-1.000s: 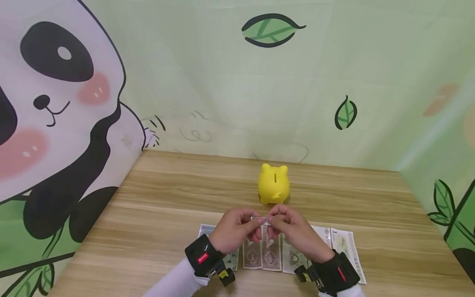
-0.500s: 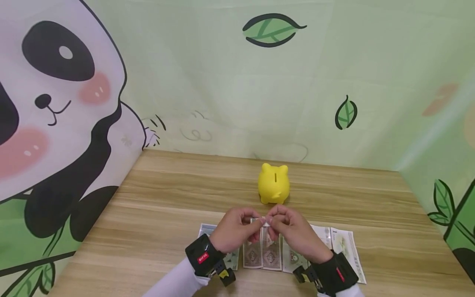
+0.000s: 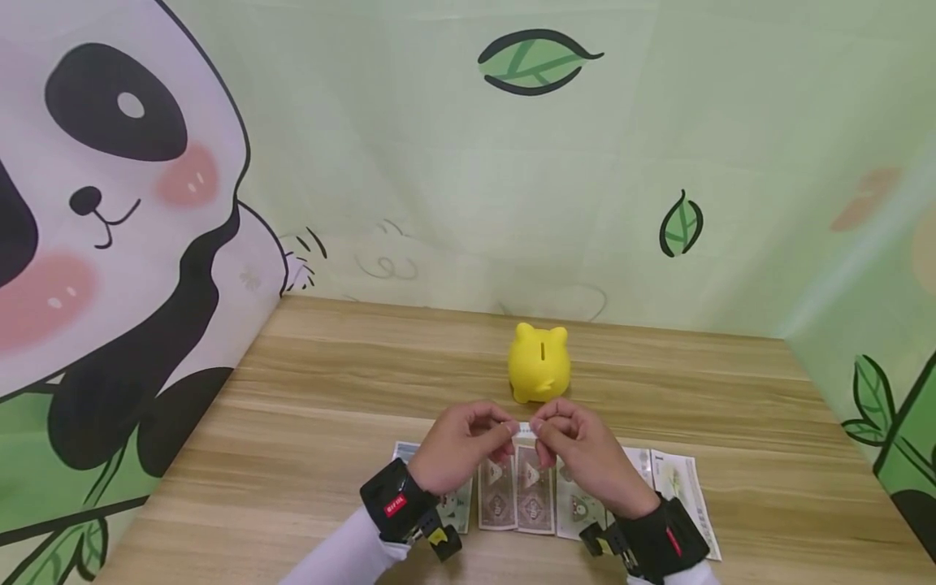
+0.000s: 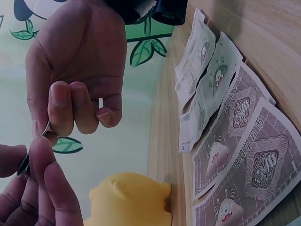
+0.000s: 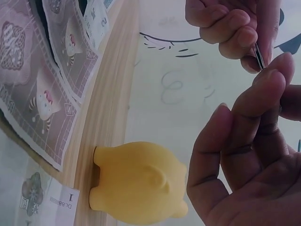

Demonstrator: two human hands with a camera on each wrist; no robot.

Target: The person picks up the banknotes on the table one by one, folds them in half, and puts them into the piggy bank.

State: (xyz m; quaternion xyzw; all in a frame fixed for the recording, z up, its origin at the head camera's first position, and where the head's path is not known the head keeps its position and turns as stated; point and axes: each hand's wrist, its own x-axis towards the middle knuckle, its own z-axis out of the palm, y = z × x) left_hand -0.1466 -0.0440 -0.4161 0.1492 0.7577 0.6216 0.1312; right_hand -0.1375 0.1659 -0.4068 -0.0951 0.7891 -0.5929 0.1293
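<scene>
In the head view my left hand (image 3: 457,455) and right hand (image 3: 591,459) come together above a row of play banknotes. Between them runs a small whitish folded banknote (image 3: 524,430), one end pinched by each thumb and forefinger. The left wrist view shows its thin edge between my left fingers (image 4: 42,155) and the curled right hand (image 4: 77,61) above. Beneath lie two brown banknotes (image 3: 535,500), side by side. Greenish banknotes (image 3: 455,510) lie partly under my left hand, and paler banknotes (image 3: 682,487) stretch to the right, some covered by my right hand.
A yellow piggy bank (image 3: 539,366) with a slot on top stands just beyond my hands on the wooden table (image 3: 351,366). Behind the table hangs a pale green backdrop (image 3: 409,146) printed with a panda and leaves.
My hands have drawn slightly apart, so more of the folded banknote shows between my fingertips. The piggy bank and the row of banknotes stay in place.
</scene>
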